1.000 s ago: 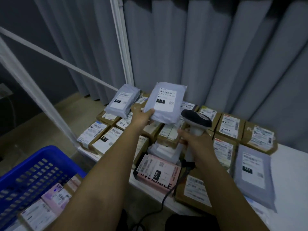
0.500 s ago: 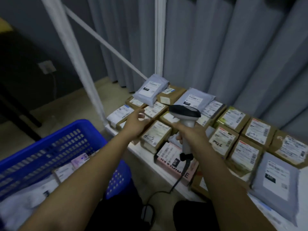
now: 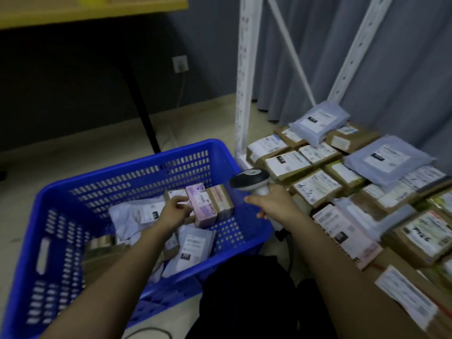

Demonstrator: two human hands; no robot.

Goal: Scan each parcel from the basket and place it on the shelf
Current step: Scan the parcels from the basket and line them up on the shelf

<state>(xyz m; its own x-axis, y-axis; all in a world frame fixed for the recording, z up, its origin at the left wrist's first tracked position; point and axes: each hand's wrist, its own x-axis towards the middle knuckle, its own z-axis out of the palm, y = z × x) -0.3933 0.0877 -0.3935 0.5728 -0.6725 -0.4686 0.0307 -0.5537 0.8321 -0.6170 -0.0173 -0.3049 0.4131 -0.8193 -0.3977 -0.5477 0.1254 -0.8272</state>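
Label text on the parcels on the shelf is motion-blurred and illegible, and the shelf runs out of frame at the right and bottom edges. The right hand covers the handle of the scanner, and the cable below is lost in shadow. In the basket, whose lower left corner is cut off, the left hand and forearm hide parts of the parcels; whether its fingers grip the pink parcel cannot be determined.
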